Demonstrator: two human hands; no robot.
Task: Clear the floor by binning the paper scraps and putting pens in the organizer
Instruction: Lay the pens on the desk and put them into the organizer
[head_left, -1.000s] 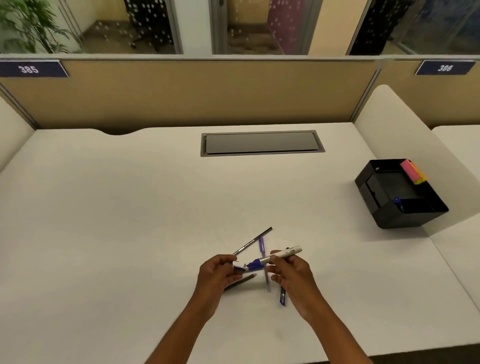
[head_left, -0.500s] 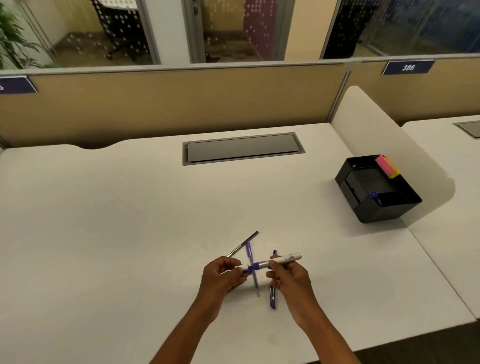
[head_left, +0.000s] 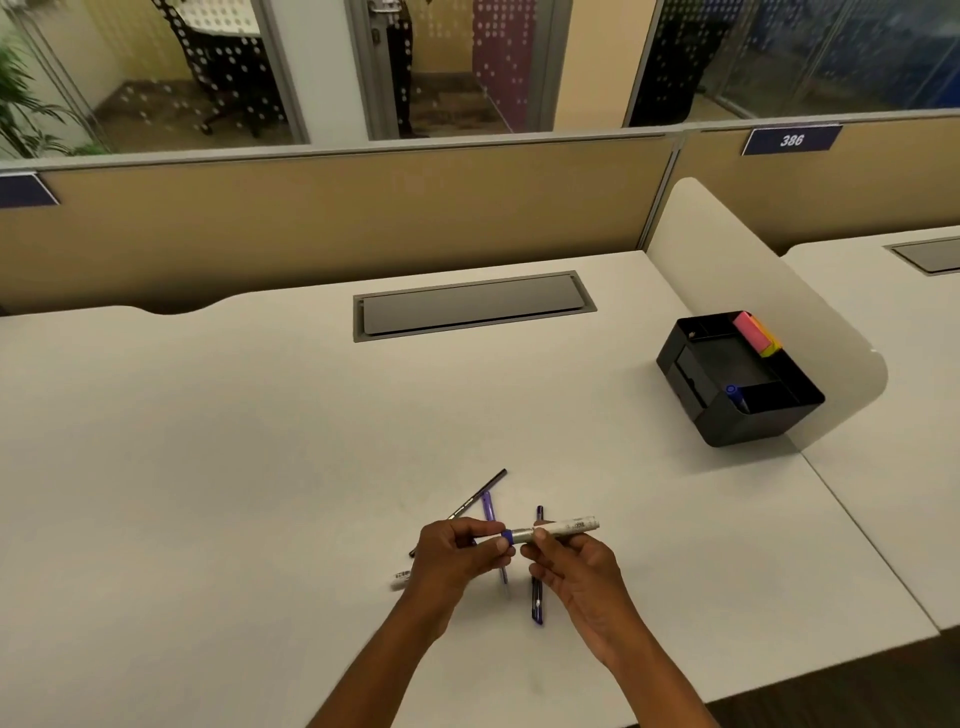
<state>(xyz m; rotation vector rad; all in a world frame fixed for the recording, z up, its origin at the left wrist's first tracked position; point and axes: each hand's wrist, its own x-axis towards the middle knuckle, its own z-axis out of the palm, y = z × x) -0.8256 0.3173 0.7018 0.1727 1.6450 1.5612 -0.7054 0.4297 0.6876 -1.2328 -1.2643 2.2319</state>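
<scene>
Above a white desk (head_left: 218, 467), both hands meet on a white marker with a blue band (head_left: 558, 529); the right hand (head_left: 576, 566) pinches its barrel between thumb and fingertips, and the left hand (head_left: 457, 553) grips the blue end, so the marker lies roughly level in the air between them; beneath the hands, on the desk, lie a thin black pen (head_left: 475, 500) slanting up to the right, a translucent purple pen (head_left: 488, 512) partly hidden by the left hand, and a dark purple pen (head_left: 537, 603) lying almost straight toward the viewer beside the right hand; a white pen end (head_left: 401, 579) shows just left of the left wrist; well apart to the right stands a black plastic desk organizer (head_left: 737, 415) near the desk's edge, with pink and yellow sticky notes (head_left: 756, 333) in its far compartment and a blue-capped pen (head_left: 733, 394) in a near one; a grey cable hatch (head_left: 472, 306) sits flush in the desk toward the tan partition (head_left: 311, 218)
</scene>
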